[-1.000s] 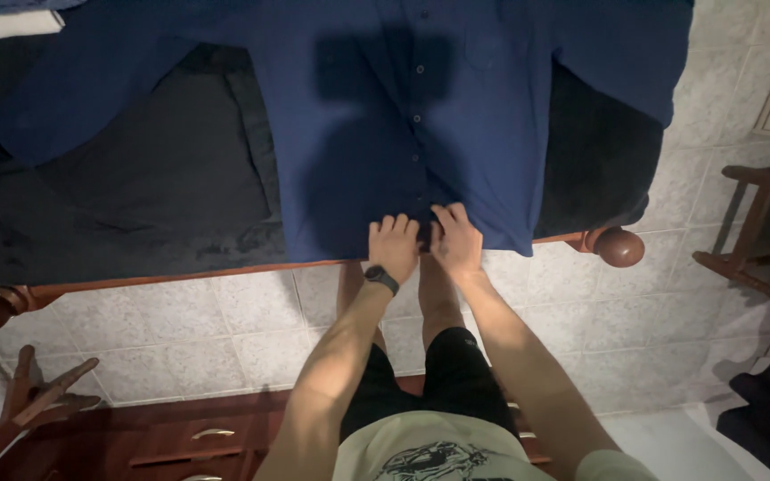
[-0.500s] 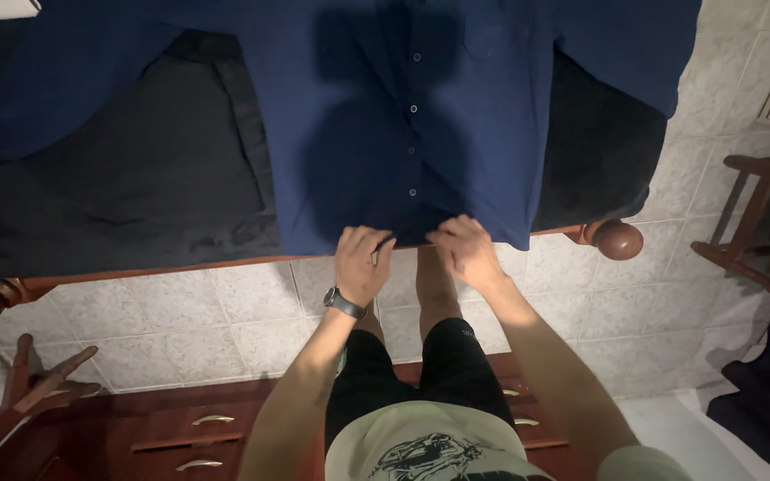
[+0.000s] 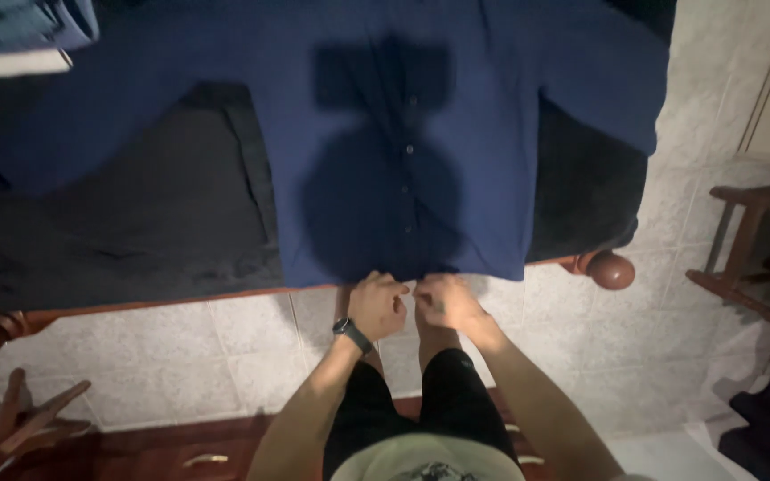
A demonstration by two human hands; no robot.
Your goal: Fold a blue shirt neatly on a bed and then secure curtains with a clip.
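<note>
Both hands — left hand (image 3: 378,305) and right hand (image 3: 439,301) — sit close together, pinching the bottom hem of the navy shirt (image 3: 403,160), probably to keep it taut. It lies flat, buttons up, across the dark bed (image 3: 135,232), hem at the wooden bed edge — sleeves spread.

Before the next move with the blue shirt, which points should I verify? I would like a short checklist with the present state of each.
1. Left hand at the bottom hem of the dark blue button shirt: ok.
2. Right hand at the same hem, beside the left: ok.
3. Shirt lies spread flat on the dark bed cover, front side up: ok.
4. Both sleeves spread out to the sides: ok.
5. Lowest button closed: cannot tell, the fingers cover it and the picture is blurred.
6. Hem reaches the wooden bed frame edge, within easy reach: ok.
</note>
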